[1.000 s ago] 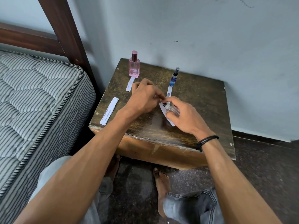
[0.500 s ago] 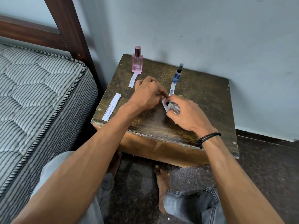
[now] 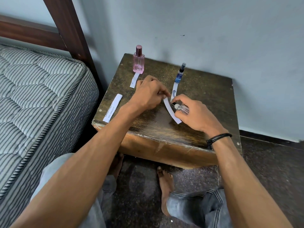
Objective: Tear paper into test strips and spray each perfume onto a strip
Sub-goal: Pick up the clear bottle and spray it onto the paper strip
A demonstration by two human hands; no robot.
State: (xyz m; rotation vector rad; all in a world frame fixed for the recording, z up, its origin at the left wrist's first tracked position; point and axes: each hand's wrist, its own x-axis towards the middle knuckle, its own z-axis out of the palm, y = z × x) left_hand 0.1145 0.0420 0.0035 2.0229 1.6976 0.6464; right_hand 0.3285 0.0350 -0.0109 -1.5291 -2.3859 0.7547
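My left hand (image 3: pixel 148 94) pinches the top end of a curved white paper strip (image 3: pixel 171 111) over the middle of the wooden table (image 3: pixel 205 89). My right hand (image 3: pixel 194 115) grips a small clear spray bottle (image 3: pixel 181 108), its nozzle right against the strip. A pink perfume bottle (image 3: pixel 138 60) stands at the back left with a strip (image 3: pixel 134 80) in front of it. A slim blue bottle (image 3: pixel 180 74) stands at the back middle with a strip (image 3: pixel 174 91) before it. A printed strip (image 3: pixel 113 107) lies near the table's left edge.
A striped mattress (image 3: pixel 37 99) on a dark wooden bed frame (image 3: pixel 69 30) adjoins the table's left side. A pale wall (image 3: pixel 213 30) rises right behind the table. My bare feet and grey trousers are on the dark floor (image 3: pixel 271 170) below.
The strip now hangs more visibly between my hands, curving down toward the table's front. Both hands stay close together; the view has shifted slightly.
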